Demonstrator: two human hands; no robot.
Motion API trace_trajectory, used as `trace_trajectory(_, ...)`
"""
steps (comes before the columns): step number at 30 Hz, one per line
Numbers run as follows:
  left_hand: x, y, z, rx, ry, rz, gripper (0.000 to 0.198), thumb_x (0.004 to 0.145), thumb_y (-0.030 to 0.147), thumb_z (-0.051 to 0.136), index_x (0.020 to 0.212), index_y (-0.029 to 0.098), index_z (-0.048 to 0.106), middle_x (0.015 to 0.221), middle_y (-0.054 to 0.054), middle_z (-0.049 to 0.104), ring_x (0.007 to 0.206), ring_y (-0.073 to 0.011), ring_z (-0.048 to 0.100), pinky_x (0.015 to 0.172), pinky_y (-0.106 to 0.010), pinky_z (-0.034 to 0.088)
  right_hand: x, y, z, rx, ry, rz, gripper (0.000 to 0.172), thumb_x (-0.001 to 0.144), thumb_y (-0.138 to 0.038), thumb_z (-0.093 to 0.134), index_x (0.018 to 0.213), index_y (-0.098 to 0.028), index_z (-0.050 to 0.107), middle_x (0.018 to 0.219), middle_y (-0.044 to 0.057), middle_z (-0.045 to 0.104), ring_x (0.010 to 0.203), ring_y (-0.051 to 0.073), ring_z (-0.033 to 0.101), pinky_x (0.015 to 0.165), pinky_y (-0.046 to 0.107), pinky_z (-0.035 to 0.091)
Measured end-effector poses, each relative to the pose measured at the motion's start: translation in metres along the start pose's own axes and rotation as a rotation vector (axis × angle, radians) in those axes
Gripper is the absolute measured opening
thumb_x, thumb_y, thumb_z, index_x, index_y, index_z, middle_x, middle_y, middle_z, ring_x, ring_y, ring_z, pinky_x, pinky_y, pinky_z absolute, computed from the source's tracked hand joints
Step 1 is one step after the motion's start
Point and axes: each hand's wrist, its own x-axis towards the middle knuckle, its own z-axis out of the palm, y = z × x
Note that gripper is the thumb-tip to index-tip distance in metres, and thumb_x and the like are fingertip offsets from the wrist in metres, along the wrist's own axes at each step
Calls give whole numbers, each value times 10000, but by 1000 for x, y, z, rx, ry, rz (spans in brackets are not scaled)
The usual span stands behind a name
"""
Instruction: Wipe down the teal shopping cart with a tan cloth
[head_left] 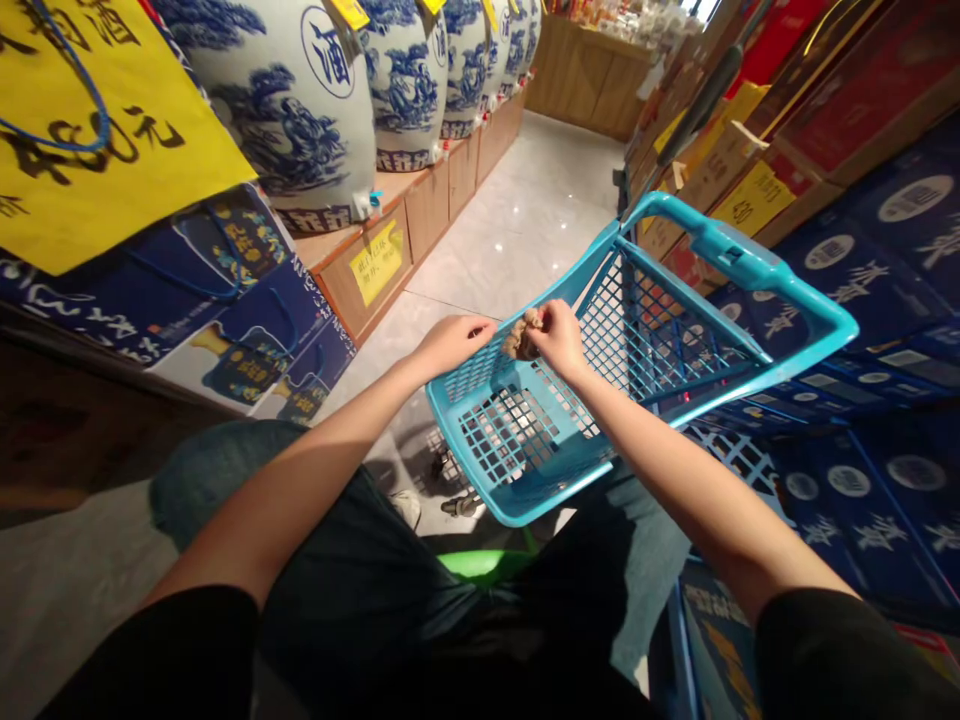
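A turquoise plastic shopping cart basket (525, 470) stands tilted in front of me, its handle (750, 265) at the right. My right hand (556, 335) is closed around a small crumpled brown wad (520, 338) pressed against the basket's inner mesh. My left hand (454, 342) rests on the basket's near left rim, fingers curled over the edge. I am seated, knees in dark shorts below the basket.
Large blue-and-white ceramic jars (300, 100) stand on a wooden shelf at the left with yellow labels. A yellow sign (90, 130) and blue gift boxes (240, 330) lie at left. Stacked blue boxes (885, 300) line the right. A pale tiled aisle (525, 220) runs ahead.
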Motion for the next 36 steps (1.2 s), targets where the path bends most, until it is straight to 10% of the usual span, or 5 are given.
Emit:
trace_trajectory(4,0,-1,0,-27,7,7,426,1049,490,531,1033,254,886,1095,-65,909,1034,-324,835,907,-365,577,-3,1,5,13,-140,-143,325,728,-91,662,767,-293,410,850,3,550,846,249,535,813,363,461)
trace_trajectory(10,0,-1,-2,-48,26,-3,445,1033,527,538,1018,258,892,1089,-59,911,1005,-328,824,920,-372,574,14,15,-4,-80,100,83,328,767,-95,628,762,-300,372,839,6,523,838,242,526,801,367,444)
trace_trajectory(15,-1,-3,-1,-54,45,-13,418,1018,552,585,974,264,885,1006,-38,904,987,-314,819,896,-358,587,7,9,1,-24,-84,-149,300,771,-102,656,796,-293,425,891,20,567,860,251,543,816,366,476)
trace_trajectory(22,-2,-4,-2,12,42,-13,455,1040,554,576,901,247,882,935,-36,887,964,-298,821,878,-338,576,21,11,-3,-41,137,105,309,820,-78,595,783,-297,381,856,18,544,880,245,556,836,359,478)
trace_trajectory(36,0,-12,-7,39,37,-15,472,1021,642,606,861,280,864,915,-72,879,977,-317,802,867,-347,568,23,16,6,-66,-23,-84,234,838,-133,656,866,-279,476,943,37,577,948,265,566,901,373,516)
